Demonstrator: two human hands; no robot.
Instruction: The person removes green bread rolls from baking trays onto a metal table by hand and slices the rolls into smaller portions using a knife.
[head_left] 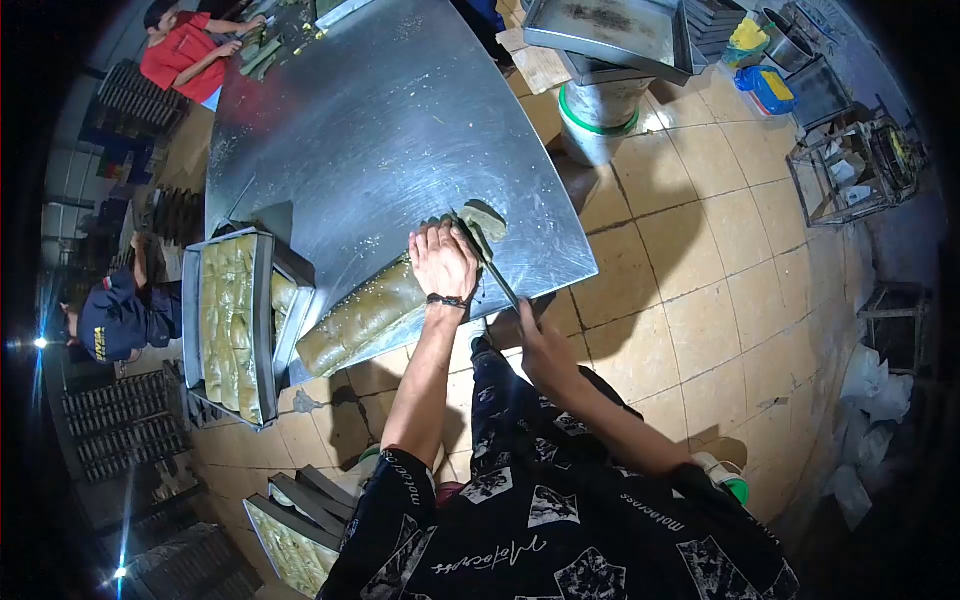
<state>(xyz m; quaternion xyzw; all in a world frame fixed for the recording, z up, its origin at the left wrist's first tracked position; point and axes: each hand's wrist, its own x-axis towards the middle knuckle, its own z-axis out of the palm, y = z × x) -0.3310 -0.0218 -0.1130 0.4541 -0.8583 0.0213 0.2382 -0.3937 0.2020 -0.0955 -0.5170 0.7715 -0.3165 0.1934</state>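
Observation:
A long, glossy, brownish strip that looks like bread (365, 318) lies along the near edge of the metal table (380, 130). My left hand (445, 262) rests on its far end with the fingers laid over the top, and a dark bracelet circles that wrist. In my right hand (545, 350) is a long knife (487, 262), its fingers wrapped round the handle. The blade reaches up to the end of the strip beside my left fingertips. Just past the blade is a small cut piece (484, 220). Where the blade's edge meets the strip is hard to make out.
A deep metal tray (268, 330) of similar glossy slabs stands at the table's left corner. Stacked pans (610, 35) top a white bucket (595, 130) on the right. Another filled tray (290, 545) is low at left. Co-workers (190, 55) are at the far left.

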